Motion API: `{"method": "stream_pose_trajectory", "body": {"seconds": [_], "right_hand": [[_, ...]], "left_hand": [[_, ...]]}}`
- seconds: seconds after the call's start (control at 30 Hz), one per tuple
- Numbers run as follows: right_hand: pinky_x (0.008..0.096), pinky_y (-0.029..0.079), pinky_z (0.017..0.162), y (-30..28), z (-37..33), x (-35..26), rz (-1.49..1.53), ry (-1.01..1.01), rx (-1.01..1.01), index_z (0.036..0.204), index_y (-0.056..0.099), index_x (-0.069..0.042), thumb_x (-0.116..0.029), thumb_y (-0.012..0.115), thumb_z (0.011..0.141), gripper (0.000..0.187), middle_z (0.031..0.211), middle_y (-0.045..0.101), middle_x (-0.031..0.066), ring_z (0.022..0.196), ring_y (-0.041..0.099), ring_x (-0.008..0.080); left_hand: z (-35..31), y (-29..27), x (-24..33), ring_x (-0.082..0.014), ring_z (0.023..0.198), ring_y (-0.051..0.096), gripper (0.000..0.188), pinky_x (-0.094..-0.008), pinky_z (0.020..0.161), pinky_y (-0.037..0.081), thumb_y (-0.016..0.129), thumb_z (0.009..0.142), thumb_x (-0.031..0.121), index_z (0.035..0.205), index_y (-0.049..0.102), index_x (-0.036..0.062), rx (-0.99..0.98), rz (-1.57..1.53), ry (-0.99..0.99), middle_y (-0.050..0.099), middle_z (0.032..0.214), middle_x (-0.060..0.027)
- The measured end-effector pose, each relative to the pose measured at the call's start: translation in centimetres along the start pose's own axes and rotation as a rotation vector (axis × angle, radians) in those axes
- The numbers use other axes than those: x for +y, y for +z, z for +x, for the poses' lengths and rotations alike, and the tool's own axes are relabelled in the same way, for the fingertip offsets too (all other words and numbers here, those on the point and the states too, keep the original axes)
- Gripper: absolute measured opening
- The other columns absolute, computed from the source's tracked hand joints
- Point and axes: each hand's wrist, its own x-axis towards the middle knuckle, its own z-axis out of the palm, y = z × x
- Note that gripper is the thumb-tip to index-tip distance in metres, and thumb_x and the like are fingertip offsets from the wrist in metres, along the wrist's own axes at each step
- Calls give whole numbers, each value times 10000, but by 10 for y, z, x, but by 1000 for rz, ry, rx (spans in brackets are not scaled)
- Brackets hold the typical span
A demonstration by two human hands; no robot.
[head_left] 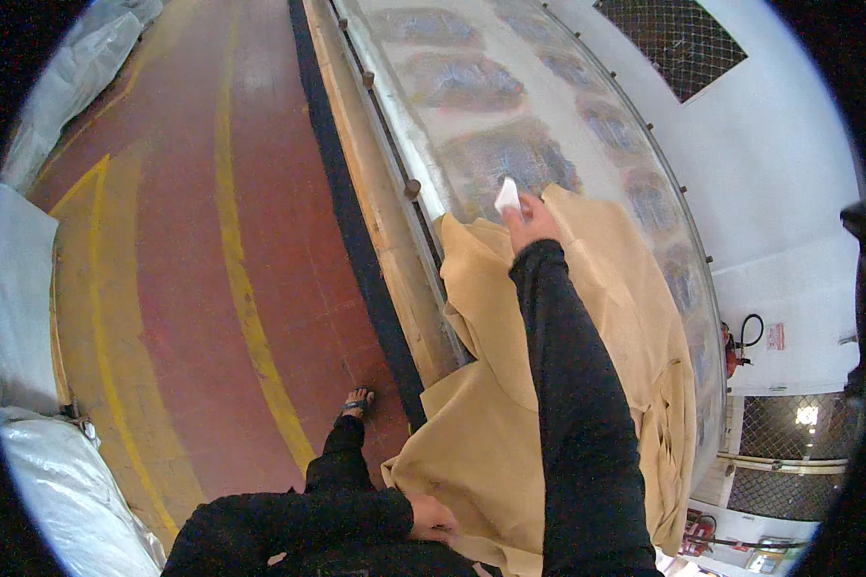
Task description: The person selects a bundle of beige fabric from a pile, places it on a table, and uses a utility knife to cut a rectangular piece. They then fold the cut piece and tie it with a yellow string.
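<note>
My right hand (532, 226) reaches forward over the table and is closed in a pinch on a small white flat piece (508, 196); its exact kind is too small to tell. Beneath that hand and forearm a large tan cloth (481, 423) lies in loose folds, spreading over the table and hanging toward my body. Close to my waist, my left hand (433, 516) is against the cloth's near part, its fingers curled and partly hidden there. The far edge of the cloth meets a pale tabletop (433, 125) with dark, worn patches.
Along the table's left side run a wooden edge (394, 260) and a rail with round knobs (412, 189). My foot (359, 399) stands on the red floor (279, 221) with yellow lines. Plastic-covered bundles (63, 490) lie far left. A fire extinguisher (734, 351) hangs right.
</note>
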Motion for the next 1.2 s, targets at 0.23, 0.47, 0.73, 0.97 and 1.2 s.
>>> {"method": "stream_pose_trajectory", "body": {"seconds": [0.23,0.47,0.73,0.97,1.2], "right_hand": [[408,432,936,17,-124,-17,9,-303,33,1080,597,-40,-216,643,798,336,1182,563,201,1100,529,349],[321,515,660,-195,-437,-11,320,427,-445,867,661,-58,-200,602,851,154,810,663,110,705,641,207],[335,520,731,-142,-872,83,-65,776,-1187,1097,635,-52,-217,564,849,306,961,677,101,781,642,203],[402,435,937,-15,-1028,111,351,1223,-668,1167,572,-133,-331,424,917,352,1210,576,173,1120,547,335],[432,375,1021,84,-1080,161,132,900,-960,1300,491,-113,-466,483,834,584,1333,495,143,1263,441,282]], "left_hand": [[-5,-5,-11,-375,848,589,223,-460,721,472,546,831,252,908,600,50,-17,-14,-18,619,885,-165],[-10,0,25,-363,670,599,170,-460,608,473,560,812,232,938,614,132,-51,193,-227,590,700,-167],[12,130,83,-278,821,602,109,-349,697,478,632,840,150,871,658,49,49,257,90,618,856,-102],[-32,197,166,-357,702,610,327,-423,630,480,519,903,375,838,666,90,-142,740,-364,629,725,-142],[-54,228,151,-380,658,607,540,-471,602,479,437,864,606,771,642,116,-287,1153,-504,610,653,-148]]}}
